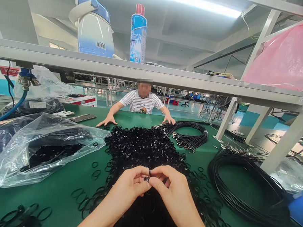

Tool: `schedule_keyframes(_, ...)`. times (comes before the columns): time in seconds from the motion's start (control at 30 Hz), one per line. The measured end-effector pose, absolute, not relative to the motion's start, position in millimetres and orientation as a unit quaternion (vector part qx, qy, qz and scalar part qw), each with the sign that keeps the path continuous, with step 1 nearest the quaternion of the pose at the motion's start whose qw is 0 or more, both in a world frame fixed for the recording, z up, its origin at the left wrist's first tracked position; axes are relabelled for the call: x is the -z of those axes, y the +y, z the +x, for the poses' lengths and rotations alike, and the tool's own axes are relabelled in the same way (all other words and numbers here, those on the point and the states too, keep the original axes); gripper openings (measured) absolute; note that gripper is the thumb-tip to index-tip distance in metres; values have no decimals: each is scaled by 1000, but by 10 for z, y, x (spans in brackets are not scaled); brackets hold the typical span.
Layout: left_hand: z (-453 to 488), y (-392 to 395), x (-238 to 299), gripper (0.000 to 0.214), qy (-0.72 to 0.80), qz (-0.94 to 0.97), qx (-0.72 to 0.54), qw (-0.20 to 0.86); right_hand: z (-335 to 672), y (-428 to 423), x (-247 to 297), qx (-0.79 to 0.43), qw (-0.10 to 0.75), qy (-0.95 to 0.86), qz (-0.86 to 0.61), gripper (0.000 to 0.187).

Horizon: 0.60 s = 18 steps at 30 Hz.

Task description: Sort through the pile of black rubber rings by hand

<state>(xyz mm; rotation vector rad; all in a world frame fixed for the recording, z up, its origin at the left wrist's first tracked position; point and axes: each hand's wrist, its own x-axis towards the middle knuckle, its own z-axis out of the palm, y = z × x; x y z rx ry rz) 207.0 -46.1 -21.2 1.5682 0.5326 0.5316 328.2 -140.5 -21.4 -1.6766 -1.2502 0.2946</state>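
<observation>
My left hand (129,185) and my right hand (171,189) meet at the bottom middle, fingertips pinched together on a small black rubber ring (148,176). They hover over a big heap of black rubber rings (142,148) spread on the green table (58,190). Loose rings lie scattered round the heap.
A clear plastic bag (40,148) of black rings lies at the left. A coil of black cables (241,186) sits at the right, another bundle (191,136) farther back. A person in a striped shirt (142,103) across the table rests both hands flat on it. A shelf (143,72) overhead carries bottles.
</observation>
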Motion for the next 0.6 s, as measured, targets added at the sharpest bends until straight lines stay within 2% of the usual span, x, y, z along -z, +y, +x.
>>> schedule_keyframes(0.17, 2081, -446, 218, 30, 245, 679, -242, 648, 3286, -1407, 241, -111, 491, -511, -697, 18)
schedule_keyframes(0.27, 2088, -445, 225, 35, 252, 694, -249, 627, 3281, -1406, 235, -115, 485, -522, -692, 14)
schedule_keyframes(0.33, 2084, -446, 234, 31, 259, 710, -249, 606, 3282, -1391, 236, -121, 492, -522, -686, 11)
schedule_keyframes(0.43, 2076, -439, 235, 18, 271, 736, -249, 568, 3314, -1353, 255, -150, 532, -492, -673, 12)
schedule_keyframes(0.57, 2100, -402, 178, 14, 282, 748, -238, 551, 3394, -1313, 307, -225, 595, -435, -638, 2)
schedule_keyframes(0.6, 2112, -391, 155, 13, 285, 746, -234, 554, 3414, -1306, 323, -245, 608, -420, -627, 5)
